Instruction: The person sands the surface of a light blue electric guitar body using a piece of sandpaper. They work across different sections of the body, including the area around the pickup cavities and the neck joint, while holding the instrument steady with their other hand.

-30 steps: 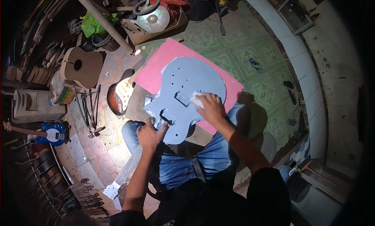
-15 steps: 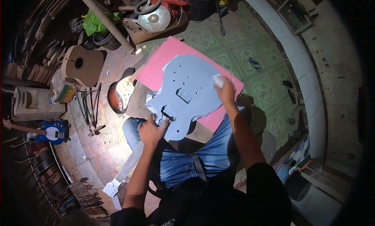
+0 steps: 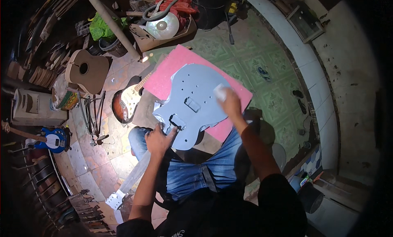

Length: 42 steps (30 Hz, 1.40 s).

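Uneven light: hot patch on pale floor tiles [image 3: 120, 156] at 8 o'clock, dark shadow across green patterned tiles [image 3: 282, 99] near 3 o'clock. Bare right hand [image 3: 230, 104] slightly smeared. Fisheye bends long white tiled ledge [image 3: 312, 71] at 2 o'clock; rim fades black.

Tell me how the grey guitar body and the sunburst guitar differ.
The grey guitar body is one plain colour; the sunburst guitar is dark and orange-brown. The grey guitar body has bare cutouts and no neck; the sunburst guitar has a pale plate and a neck. Both have curved outlines.
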Available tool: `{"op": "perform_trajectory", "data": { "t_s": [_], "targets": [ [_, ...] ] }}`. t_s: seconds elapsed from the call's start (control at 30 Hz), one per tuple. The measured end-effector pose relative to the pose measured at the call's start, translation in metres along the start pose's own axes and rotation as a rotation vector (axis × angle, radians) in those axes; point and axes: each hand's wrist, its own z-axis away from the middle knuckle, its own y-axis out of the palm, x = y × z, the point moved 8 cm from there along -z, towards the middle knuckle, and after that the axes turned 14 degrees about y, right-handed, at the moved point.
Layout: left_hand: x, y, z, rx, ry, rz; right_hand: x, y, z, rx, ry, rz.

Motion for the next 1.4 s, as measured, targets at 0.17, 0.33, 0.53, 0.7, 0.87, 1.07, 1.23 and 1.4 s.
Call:
{"op": "perform_trajectory", "data": {
  "t_s": [0.17, 0.33, 0.53, 0.7, 0.87, 1.07, 1.23, 1.4],
  "targets": [
    [-0.023, -0.004, -0.013, 0.138, -0.041, 0.056, -0.038, 0.007, 0.026, -0.022, -0.039, 0.008],
    [-0.005, 0.003, -0.005, 0.079, -0.030, 0.048, -0.061, -0.012, 0.001, -0.062, 0.201, -0.020],
    [-0.021, 0.000, -0.010, 0.087, 0.011, 0.024, -0.016, -0.019, 0.066, -0.011, -0.169, 0.029],
    [-0.010, 0.006, -0.006, 0.061, 0.013, 0.027, -0.059, -0.022, 0.026, -0.097, 0.081, -0.007],
    [-0.010, -0.002, -0.007, 0.058, -0.006, 0.004, 0.000, -0.002, 0.090, 0.056, -0.177, 0.034],
    [-0.015, -0.002, -0.009, 0.121, -0.029, -0.007, -0.076, -0.024, 0.041, -0.113, 0.282, -0.147],
    [-0.011, -0.002, -0.005, 0.095, -0.016, 0.036, 0.001, -0.010, 0.110, -0.001, -0.255, 0.118],
    [-0.017, 0.002, -0.008, 0.166, -0.036, -0.001, -0.092, -0.031, 0.049, -0.130, 0.297, -0.238]
  ]
}}
